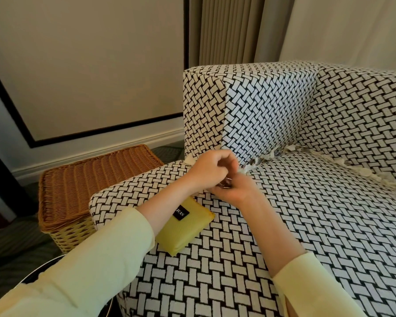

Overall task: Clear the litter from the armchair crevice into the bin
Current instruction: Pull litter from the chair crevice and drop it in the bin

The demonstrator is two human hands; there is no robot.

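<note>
The armchair [272, 225] has a black-and-white woven cover. Torn pale paper litter [268, 156] lies along the crevice between the seat and the left arm, and more scraps [361, 171] run along the back crevice to the right. My hands meet at the front end of the crevice. My right hand [238, 192] is cupped, palm up, around a small dark shiny bit of litter [225, 185]. My left hand [212, 168] is curled over it, fingertips pinched down onto that piece. A white scrap [242, 171] sticks out beside my fingers.
A yellow pouch [185, 227] with a black label lies on the seat under my left forearm. A lidded wicker basket [87, 184] stands on the floor left of the chair. A round black rim [53, 267] shows at the bottom left. Wall and curtain are behind.
</note>
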